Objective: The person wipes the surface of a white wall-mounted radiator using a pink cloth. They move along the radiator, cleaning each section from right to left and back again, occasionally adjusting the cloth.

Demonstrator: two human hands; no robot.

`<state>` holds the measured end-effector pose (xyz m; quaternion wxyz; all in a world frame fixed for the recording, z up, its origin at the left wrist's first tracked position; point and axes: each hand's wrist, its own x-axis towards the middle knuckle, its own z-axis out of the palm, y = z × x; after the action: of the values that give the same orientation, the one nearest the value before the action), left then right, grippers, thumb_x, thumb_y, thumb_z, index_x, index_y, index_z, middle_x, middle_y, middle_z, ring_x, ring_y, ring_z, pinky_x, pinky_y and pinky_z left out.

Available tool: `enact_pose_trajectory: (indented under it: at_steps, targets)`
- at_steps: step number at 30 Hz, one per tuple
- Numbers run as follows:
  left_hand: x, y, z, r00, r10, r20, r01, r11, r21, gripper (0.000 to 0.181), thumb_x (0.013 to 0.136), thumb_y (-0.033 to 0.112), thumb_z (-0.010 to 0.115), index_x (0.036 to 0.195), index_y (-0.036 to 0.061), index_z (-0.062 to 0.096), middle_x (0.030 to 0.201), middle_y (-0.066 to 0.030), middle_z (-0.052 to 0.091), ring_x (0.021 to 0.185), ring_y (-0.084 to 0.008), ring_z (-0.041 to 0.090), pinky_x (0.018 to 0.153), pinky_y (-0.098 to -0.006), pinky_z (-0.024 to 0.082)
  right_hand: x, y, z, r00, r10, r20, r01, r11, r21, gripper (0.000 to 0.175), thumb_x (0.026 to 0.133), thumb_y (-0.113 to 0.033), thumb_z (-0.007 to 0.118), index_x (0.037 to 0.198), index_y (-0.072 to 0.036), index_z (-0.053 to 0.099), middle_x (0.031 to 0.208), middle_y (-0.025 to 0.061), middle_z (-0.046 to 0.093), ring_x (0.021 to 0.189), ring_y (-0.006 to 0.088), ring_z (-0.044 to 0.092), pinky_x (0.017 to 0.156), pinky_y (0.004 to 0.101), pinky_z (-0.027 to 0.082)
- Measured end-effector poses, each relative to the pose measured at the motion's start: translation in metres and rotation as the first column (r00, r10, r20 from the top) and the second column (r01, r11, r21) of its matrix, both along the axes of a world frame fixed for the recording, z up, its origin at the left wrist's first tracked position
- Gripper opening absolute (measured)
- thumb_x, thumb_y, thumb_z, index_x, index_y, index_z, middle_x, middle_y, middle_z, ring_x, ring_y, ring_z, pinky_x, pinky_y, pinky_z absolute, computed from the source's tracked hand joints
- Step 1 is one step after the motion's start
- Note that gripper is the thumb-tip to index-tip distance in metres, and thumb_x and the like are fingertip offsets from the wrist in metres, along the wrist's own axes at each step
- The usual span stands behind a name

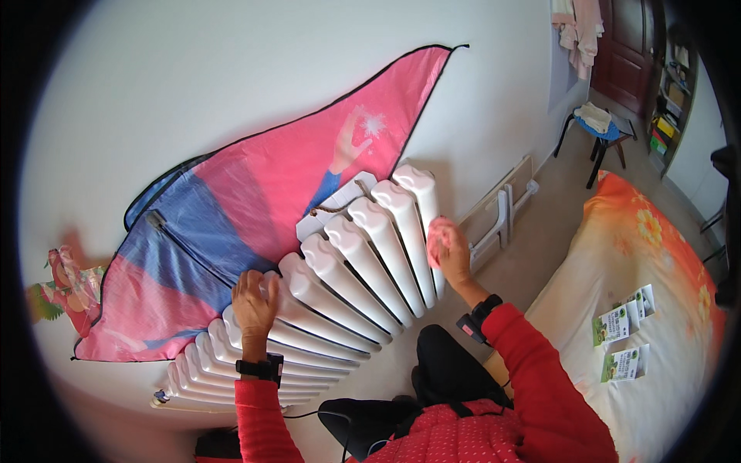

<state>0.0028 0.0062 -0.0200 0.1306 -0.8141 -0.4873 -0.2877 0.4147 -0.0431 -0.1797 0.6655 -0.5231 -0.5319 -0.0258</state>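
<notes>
In front of me stands a white column radiator point(370, 278) against the wall. My right hand point(455, 260) holds a crumpled pink cloth point(439, 236) at the outer side of the radiator's right end section. My left hand point(255, 304) rests over the radiator's top, by the lower edge of a kite; its thumb is apart from the fingers, and it holds nothing that I can see. The pink and blue kite point(301, 156), edged in black and printed with a figure, leans on the wall behind the radiator. A white board with a rope point(331, 207) is partly tucked behind the sections.
On the right lies a bed with an orange floral cover point(567, 260), bearing several printed packets point(615, 324). A folded frame point(501, 208) leans on the wall beyond the radiator. Farther off are a stool point(596, 121) and a dark red door point(622, 52).
</notes>
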Motion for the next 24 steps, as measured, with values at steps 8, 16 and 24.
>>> enact_pose_trajectory:
  at_steps: [8, 16, 24]
  targets:
    - [0.015, -0.007, 0.013, 0.938, -0.266, -0.22, 0.252, 0.964, -0.09, 0.05, 0.1, 0.043, 0.053, 0.126, 0.0016, 0.06, 0.118, -0.016, 0.065, 0.111, -0.0365, 0.058, 0.096, -0.0461, 0.041, 0.022, 0.049, 0.083, 0.975, -0.126, -0.184, 0.155, 0.976, 0.15, 0.03, 0.095, -0.004, 0.056, 0.124, -0.004, 0.059, 0.128, 0.0147, 0.062, 0.12, 0.0342, 0.057, 0.105, 0.0416, 0.043]
    - [0.014, -0.004, 0.013, 0.944, -0.248, -0.218, 0.229, 0.967, -0.112, 0.047, 0.099, 0.039, 0.055, 0.126, 0.0018, 0.061, 0.115, -0.0155, 0.066, 0.105, -0.0355, 0.058, 0.092, -0.0458, 0.041, -0.012, 0.023, -0.078, 0.917, -0.313, -0.247, 0.174, 0.872, -0.457, 0.033, 0.099, -0.012, 0.058, 0.13, -0.003, 0.055, 0.136, 0.0178, 0.057, 0.121, 0.0349, 0.058, 0.101, 0.041, 0.048]
    - [0.017, -0.007, 0.013, 0.949, -0.232, -0.212, 0.22, 0.972, -0.079, 0.039, 0.097, 0.028, 0.057, 0.125, 0.001, 0.062, 0.113, -0.0169, 0.066, 0.104, -0.0366, 0.059, 0.09, -0.0458, 0.042, -0.043, 0.012, -0.012, 0.896, 0.056, -0.441, -0.009, 0.994, 0.106, 0.043, 0.092, -0.001, 0.065, 0.133, -0.001, 0.052, 0.135, 0.0148, 0.059, 0.123, 0.0282, 0.058, 0.106, 0.0373, 0.045]
